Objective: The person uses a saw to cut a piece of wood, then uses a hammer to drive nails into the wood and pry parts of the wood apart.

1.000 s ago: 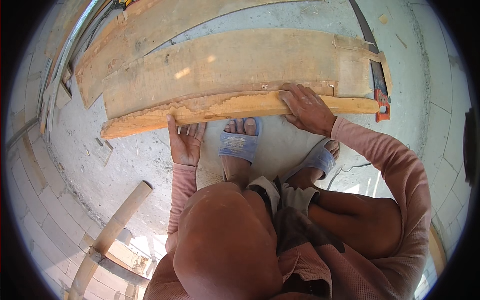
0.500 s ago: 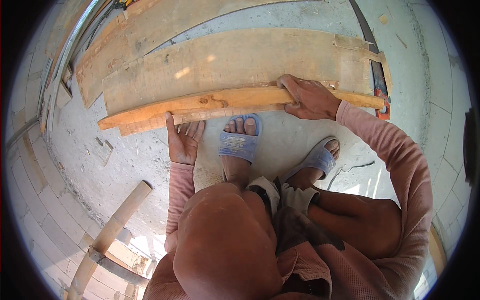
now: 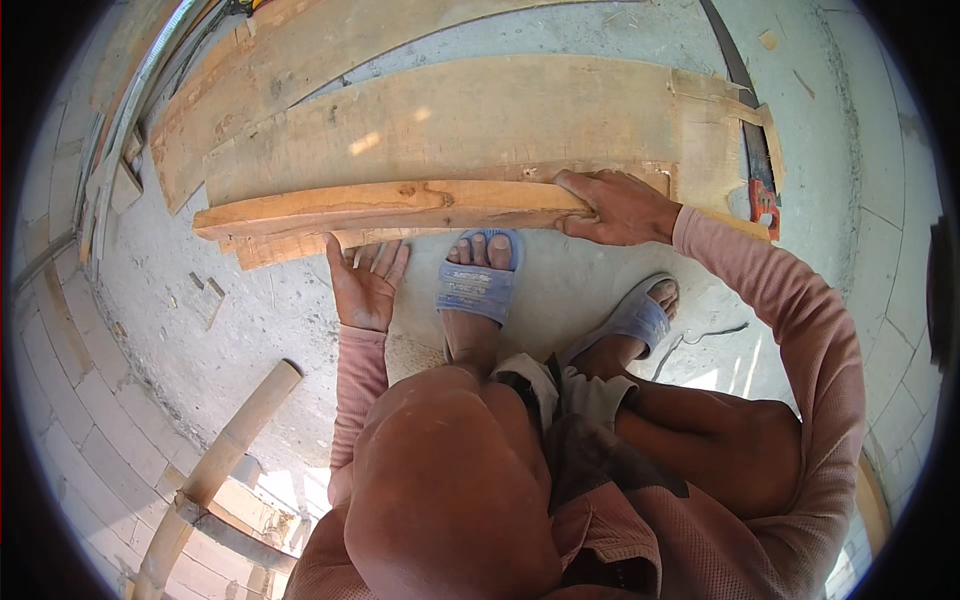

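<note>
A long wooden batten [image 3: 400, 200] lies crosswise before my feet, with its narrow side face turned toward me. My right hand [image 3: 630, 207] is closed round its right part, thumb on top and fingers curled at the near side. Beneath the batten, a thinner wood strip [image 3: 290, 246] shows along the near edge. Palm up, my left hand [image 3: 366, 290] is at that strip's near edge, thumb and fingers spread, fingertips at or just under the wood. Whether the left fingertips bear any weight cannot be told.
Beyond the batten lie a plywood sheet [image 3: 480, 120] and another sheet [image 3: 260, 75]. A handsaw with a red handle [image 3: 763, 208] rests at their right end. A round wooden pole [image 3: 235, 440] stands at lower left. Metal lengths [image 3: 130, 110] lie along the left wall.
The batten has rolled toward me, showing more of its side face. Its right end has come nearer, uncovering the saw handle. My right hand has turned slightly with it; the left has barely moved.
</note>
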A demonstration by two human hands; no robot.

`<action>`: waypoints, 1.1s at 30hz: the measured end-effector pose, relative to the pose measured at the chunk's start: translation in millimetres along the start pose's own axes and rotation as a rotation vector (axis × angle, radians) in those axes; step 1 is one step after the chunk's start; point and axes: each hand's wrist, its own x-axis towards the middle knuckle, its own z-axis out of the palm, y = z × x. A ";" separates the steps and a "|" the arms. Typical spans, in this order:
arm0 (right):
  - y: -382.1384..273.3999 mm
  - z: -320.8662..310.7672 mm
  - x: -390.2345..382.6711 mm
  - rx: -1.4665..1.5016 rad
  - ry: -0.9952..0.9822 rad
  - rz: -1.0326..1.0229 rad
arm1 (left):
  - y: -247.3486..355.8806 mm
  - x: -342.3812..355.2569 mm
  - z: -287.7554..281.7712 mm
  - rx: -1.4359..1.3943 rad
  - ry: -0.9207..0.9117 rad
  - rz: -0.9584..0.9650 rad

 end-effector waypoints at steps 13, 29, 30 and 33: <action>4.4 13.5 -3.6 -0.107 0.084 -0.121 | -3.8 -6.2 4.5 -0.029 0.058 0.014; 12.1 21.5 -6.1 -0.221 0.210 -0.171 | 13.7 -21.7 10.9 -0.143 0.025 -0.107; 13.3 21.0 -8.7 -0.220 0.223 -0.155 | 13.9 -24.7 12.7 -0.143 0.022 -0.113; 19.7 14.8 -11.4 -0.262 0.323 -0.138 | 10.3 -26.6 17.5 -0.130 -0.008 -0.116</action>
